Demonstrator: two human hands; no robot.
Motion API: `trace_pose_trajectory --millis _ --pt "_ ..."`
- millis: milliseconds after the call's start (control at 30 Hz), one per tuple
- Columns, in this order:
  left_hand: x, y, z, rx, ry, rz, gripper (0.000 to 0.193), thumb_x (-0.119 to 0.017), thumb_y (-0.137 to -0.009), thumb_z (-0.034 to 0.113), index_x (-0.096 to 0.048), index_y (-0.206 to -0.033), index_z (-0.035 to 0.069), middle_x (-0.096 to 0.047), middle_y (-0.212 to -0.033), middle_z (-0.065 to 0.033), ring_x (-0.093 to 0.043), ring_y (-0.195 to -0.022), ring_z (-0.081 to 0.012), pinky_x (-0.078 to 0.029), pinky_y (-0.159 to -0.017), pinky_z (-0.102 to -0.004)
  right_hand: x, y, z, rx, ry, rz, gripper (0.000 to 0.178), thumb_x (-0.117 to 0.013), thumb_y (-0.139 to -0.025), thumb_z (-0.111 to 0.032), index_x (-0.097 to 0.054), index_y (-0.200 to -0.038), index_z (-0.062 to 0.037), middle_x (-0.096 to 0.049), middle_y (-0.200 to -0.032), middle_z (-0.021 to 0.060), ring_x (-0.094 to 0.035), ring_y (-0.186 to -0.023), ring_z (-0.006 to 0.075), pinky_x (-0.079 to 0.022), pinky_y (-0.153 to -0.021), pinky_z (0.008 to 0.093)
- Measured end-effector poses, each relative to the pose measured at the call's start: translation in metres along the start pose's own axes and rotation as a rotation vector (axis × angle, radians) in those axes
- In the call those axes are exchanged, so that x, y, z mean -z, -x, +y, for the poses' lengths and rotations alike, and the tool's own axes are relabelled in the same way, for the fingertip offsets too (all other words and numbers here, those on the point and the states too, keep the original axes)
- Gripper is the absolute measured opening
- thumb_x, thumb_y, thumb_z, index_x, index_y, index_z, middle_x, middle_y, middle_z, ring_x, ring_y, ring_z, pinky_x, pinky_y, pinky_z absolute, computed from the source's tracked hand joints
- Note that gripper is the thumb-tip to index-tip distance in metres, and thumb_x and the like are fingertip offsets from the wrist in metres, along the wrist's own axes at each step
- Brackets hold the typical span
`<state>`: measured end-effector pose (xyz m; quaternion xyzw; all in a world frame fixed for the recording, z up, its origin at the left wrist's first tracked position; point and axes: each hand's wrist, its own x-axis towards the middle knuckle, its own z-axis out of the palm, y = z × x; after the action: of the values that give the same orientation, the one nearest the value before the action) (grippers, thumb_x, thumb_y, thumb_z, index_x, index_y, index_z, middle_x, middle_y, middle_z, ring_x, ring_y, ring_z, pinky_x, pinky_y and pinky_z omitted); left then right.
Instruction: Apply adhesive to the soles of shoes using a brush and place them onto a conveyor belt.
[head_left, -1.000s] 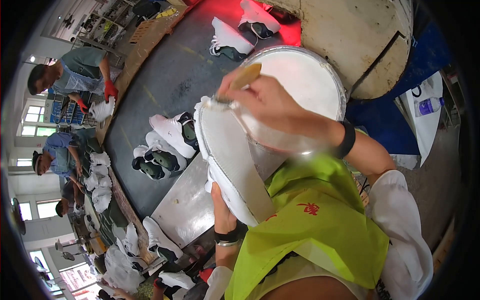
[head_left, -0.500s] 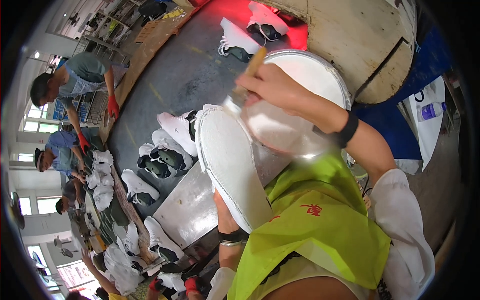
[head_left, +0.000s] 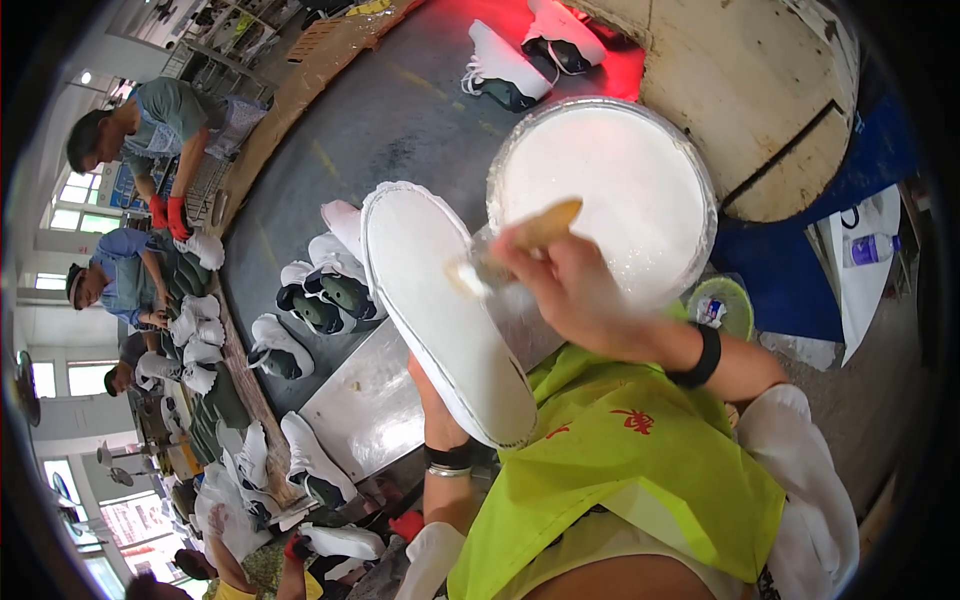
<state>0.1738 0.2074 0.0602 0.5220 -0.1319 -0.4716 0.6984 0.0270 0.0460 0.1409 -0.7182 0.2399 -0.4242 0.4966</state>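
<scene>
Head view: white shoe with a long, rounded white sole is held sole-up above the silver sheet-metal plate. Long axis slants upper left to lower right: broader end points up-left over the counter, narrower end down-right toward the yellow-green apron. Left grip grasps the shoe from beneath, fingers mostly hidden. Right grip is clenched round a tan wooden-handled brush; bristles blurred at the sole's right edge, contact can't tell.

Long dark-grey counter carries white-and-dark-green shoes, two of them by red light at the far end. Round bucket of white liquid right of the shoe. Co-workers line the room's left side; nearest one wears red gloves.

Versus half a second ago: brush is lower along the sole edge, handle tipped rightward; sole slants more; yellow-green round bin now shows.
</scene>
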Motion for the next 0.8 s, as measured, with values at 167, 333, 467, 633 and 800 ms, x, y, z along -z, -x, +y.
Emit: trace_pose_trajectory --millis 167,333,467,633,800 --pt "-0.041 -0.084 0.063 -0.116 -0.001 -0.088 0.047 -0.036 -0.102 0.034 -0.043 -0.135 0.001 -0.059 -0.122 -0.0115 -0.062 -0.105 -0.0202 -0.053 -0.089 -0.0323 0.027 -0.021 0.016 -0.181 0.077 -0.017 0.023 -0.055 -0.097 -0.018 -0.061 -0.103 0.0028 -0.066 -0.09 0.0073 -0.062 -0.085 0.0108 -0.05 -0.072 0.0267" --pt "-0.046 -0.244 0.101 0.109 0.141 -0.497 0.058 -0.042 -0.099 0.046 -0.04 -0.139 0.004 -0.055 -0.13 -0.0121 -0.055 -0.118 -0.0245 -0.044 -0.102 -0.0389 0.079 -0.04 0.009 -0.25 -0.184 0.324 0.015 -0.054 -0.097 -0.009 -0.059 -0.106 0.0017 -0.062 -0.095 0.0047 -0.058 -0.082 0.0092 -0.049 -0.072 0.0238" --pt "-0.042 -0.381 0.038 0.062 0.105 -0.36 0.07 -0.037 -0.096 0.058 -0.039 -0.139 0.003 -0.051 -0.135 -0.0113 -0.054 -0.12 -0.0221 -0.042 -0.104 -0.0395 0.099 -0.054 0.018 -0.33 -0.125 0.378 0.016 -0.052 -0.097 -0.009 -0.058 -0.107 0.0014 -0.061 -0.1 0.0067 -0.058 -0.084 0.0103 -0.049 -0.072 0.0239" --pt "-0.06 -0.423 0.033 0.053 -1.397 -0.025 0.065 -0.042 -0.09 0.062 -0.067 -0.108 0.005 -0.069 -0.101 -0.0171 -0.066 -0.096 -0.0324 -0.051 -0.085 -0.0416 0.106 -0.068 0.023 -0.329 -0.055 0.363 0.019 -0.05 -0.099 -0.013 -0.057 -0.108 0.0009 -0.059 -0.104 0.0072 -0.057 -0.091 0.0117 -0.049 -0.077 0.026" --pt "-0.02 -0.346 0.067 -0.58 -1.442 0.253 0.054 -0.063 -0.082 0.047 -0.065 -0.102 -0.004 -0.065 -0.099 -0.0238 -0.062 -0.096 -0.0388 -0.048 -0.087 -0.045 0.099 -0.071 0.019 -0.307 -0.114 0.253 0.022 -0.049 -0.099 -0.015 -0.056 -0.112 0.0018 -0.059 -0.107 0.0084 -0.057 -0.094 0.0126 -0.049 -0.082 0.028"
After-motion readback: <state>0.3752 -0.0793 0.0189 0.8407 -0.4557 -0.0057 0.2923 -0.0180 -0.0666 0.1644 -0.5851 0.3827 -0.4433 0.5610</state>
